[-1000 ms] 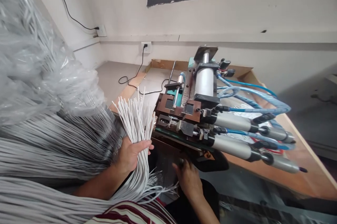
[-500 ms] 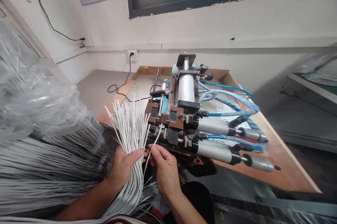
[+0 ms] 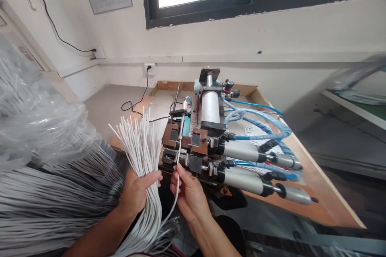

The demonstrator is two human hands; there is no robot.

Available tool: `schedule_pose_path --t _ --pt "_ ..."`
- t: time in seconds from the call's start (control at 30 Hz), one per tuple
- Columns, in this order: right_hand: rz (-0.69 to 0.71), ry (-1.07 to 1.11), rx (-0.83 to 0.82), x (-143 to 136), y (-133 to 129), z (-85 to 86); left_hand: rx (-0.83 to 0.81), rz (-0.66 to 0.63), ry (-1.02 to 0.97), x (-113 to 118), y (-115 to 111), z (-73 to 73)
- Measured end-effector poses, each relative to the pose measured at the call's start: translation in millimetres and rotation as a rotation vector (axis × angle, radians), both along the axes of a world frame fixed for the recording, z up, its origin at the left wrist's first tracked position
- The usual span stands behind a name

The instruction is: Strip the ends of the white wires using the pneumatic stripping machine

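Note:
My left hand (image 3: 137,190) is wrapped round a thick bundle of white cables (image 3: 148,168), whose ends fan out upward. To its right, my right hand (image 3: 188,192) pinches one single white cable (image 3: 178,176) between thumb and fingers. The tip of that cable reaches up between the brown and black jaws of a pneumatic machine (image 3: 197,142), beneath its thin metal rod. The lower part of the single cable curves down toward the bundle.
Silver cylinders (image 3: 244,180) and blue air hoses (image 3: 271,128) extend right from the machine, on a wood-edged table (image 3: 331,208). More grey cables (image 3: 54,196), partly under clear plastic (image 3: 45,128), lie at the left. A black cord (image 3: 132,106) crosses the table behind.
My right hand has brought the single cable up into the machine's jaws, away from the bundle. My left hand with the bundle has shifted slightly left and down in view.

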State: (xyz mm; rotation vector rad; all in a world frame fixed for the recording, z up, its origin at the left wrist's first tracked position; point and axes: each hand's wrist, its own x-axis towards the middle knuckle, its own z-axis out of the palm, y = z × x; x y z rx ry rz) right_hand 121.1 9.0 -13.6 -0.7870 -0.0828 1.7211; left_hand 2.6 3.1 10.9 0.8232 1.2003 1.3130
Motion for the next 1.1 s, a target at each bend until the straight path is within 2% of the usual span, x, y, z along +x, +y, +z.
schedule_pose_path --t 0.13,0.23,0.33,0.4,0.6,0.8,0.9,1.1 --pt "0.145 0.022 0.047 0 -2 -0.7 0.021 -0.007 -0.002 0 -1 -3.4" --pt "0.260 -0.020 0.153 -1 -5 2.0 0.048 -0.097 -0.012 1 -3 -3.6" --pt "0.276 -0.145 0.234 -1 -7 6.4 0.084 -0.222 0.000 2 -9 -4.9" --pt "0.260 -0.221 0.287 -1 -8 8.3 0.081 -0.244 0.024 2 -12 -7.4" --pt "0.037 -0.395 0.260 -2 -18 -0.2 0.012 -0.118 -0.017 -3 -14 -13.0" --pt "0.004 -0.357 0.189 -2 -23 -9.7 -0.090 0.014 -0.066 -5 -11 -7.1" --pt "-0.029 -0.328 0.141 1 -20 -7.2 -0.102 0.025 -0.079 -4 -9 -3.5" --pt "0.001 -0.175 0.048 2 -14 -0.5 -0.088 0.041 -0.077 -2 -8 1.1"
